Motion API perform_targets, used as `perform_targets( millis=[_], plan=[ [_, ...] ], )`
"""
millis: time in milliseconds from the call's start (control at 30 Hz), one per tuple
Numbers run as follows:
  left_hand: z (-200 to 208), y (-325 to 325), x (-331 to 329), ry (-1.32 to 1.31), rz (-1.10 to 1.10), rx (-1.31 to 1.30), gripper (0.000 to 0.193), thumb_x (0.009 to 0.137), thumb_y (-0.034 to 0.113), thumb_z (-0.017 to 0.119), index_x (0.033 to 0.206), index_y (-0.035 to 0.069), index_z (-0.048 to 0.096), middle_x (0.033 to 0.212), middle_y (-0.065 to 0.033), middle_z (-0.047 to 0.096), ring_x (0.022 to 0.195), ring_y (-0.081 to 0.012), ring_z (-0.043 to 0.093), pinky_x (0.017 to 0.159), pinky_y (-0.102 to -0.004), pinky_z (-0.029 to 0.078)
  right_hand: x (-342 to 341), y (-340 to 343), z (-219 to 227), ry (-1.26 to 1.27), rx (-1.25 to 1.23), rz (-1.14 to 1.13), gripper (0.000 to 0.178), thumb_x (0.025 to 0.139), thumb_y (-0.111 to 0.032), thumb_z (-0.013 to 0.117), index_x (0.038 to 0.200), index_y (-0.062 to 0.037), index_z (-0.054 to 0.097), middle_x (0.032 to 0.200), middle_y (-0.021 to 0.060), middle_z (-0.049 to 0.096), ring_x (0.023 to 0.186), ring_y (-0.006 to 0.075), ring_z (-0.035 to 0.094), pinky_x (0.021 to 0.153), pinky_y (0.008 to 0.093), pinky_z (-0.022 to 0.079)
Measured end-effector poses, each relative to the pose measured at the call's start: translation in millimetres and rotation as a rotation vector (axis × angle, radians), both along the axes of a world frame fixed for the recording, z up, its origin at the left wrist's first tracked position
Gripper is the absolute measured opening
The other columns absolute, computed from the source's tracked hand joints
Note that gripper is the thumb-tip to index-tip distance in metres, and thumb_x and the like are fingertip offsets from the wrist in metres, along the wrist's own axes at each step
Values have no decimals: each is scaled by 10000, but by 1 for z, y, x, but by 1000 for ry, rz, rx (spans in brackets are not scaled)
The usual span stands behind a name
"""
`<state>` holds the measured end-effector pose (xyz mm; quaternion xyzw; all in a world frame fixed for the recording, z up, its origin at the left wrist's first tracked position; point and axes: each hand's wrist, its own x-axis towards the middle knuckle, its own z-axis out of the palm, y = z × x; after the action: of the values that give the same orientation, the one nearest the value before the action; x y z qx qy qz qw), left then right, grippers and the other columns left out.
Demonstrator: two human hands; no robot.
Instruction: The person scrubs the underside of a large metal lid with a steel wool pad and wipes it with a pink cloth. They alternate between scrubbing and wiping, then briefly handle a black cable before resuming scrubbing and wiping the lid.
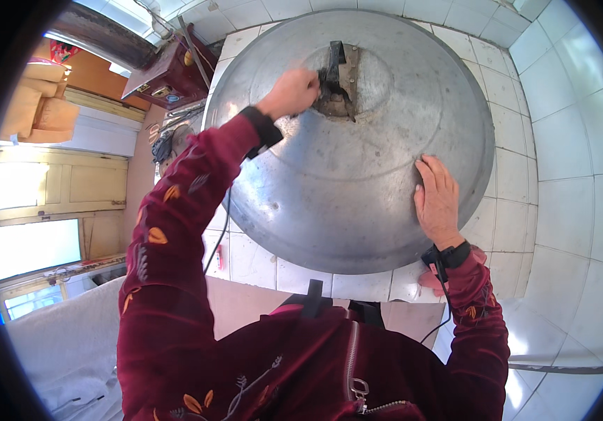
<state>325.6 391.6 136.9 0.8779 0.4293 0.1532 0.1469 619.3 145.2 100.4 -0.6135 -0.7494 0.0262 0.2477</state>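
big round grey metal lid sits on the white tiled counter, left hand curled up by the black handle on its far side, can't tell if it's gripping, right hand loosely open on the lid's near right, grasping nothing

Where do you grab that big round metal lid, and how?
Probably by the dark handle on top of the metal lid, coming from its left, where the left hand is. The handle sticks up from the surface; the rest looks broad and smooth, with little to grip.
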Motion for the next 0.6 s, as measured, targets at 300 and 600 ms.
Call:
perform_targets(
  millis=[300, 600],
  plan=[
    [-3, 48, 32, -17, 246, 128, 180, 816, 187, 570, 797, 30, 655, 786, -194, 650, 778, -391, 627, 696, -455, 497, -1, 0, 2, 15, 1, 1, 473, 814, -38, 555, 1282, -73, 497, 1364, 83, 466, 1274, 279, 432, 1032, 406, 337],
    [-9, 43, 19, -25, 165, 152, 186, 812, 194, 552, 820, 31, 642, 856, -228, 646, 853, -427, 611, 753, -510, 486, 0, 1, 4, 46, 29, 10, 472, 802, -39, 569, 1268, -64, 498, 1342, 86, 474, 1263, 283, 441, 1020, 410, 345]
  ],
)
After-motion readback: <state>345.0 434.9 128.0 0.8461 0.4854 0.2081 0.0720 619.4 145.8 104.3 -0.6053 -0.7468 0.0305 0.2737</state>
